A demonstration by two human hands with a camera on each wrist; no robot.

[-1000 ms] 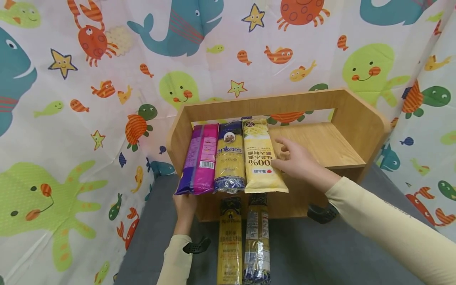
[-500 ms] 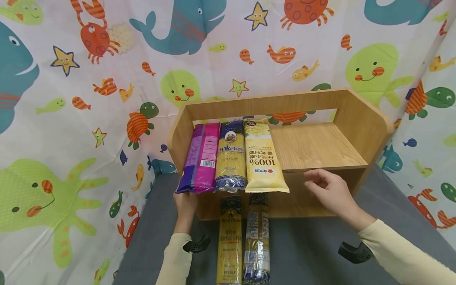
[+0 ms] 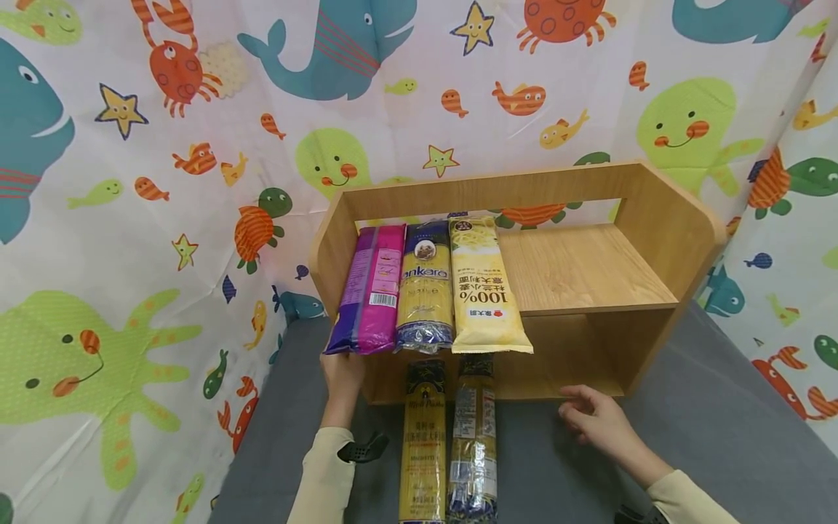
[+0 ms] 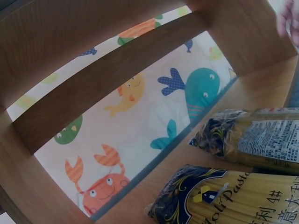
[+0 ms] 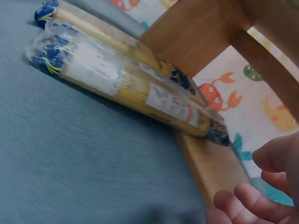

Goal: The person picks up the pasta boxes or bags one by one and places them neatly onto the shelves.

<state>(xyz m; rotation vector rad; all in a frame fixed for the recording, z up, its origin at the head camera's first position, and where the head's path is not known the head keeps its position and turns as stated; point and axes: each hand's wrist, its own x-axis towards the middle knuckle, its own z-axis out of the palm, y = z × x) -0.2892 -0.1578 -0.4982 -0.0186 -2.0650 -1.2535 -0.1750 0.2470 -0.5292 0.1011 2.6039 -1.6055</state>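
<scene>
On the upper board of a wooden shelf (image 3: 583, 269) lie three packets side by side: a pink and purple packet (image 3: 372, 291), a blue and yellow pasta packet (image 3: 425, 298) and a pale yellow spaghetti packet (image 3: 487, 291). Their front ends overhang the board. My left hand (image 3: 343, 378) is beneath the pink packet's front end, its fingers hidden. My right hand (image 3: 599, 418) hovers over the grey table by the shelf's lower front edge, fingers loosely bent and holding nothing. Two pasta packs, one gold (image 3: 423, 444) and one clear with white labels (image 3: 473, 444), stick out from the lower tier.
The shelf's right side panel (image 3: 674, 269) rises beyond my right hand. A grey cloth-like surface (image 3: 543, 466) lies under the shelf. A curtain (image 3: 216, 167) printed with sea animals hangs behind and at both sides.
My right hand has left the pale yellow spaghetti packet and come down and to the right, to the front of the lower tier. The left hand and the packets stay in place.
</scene>
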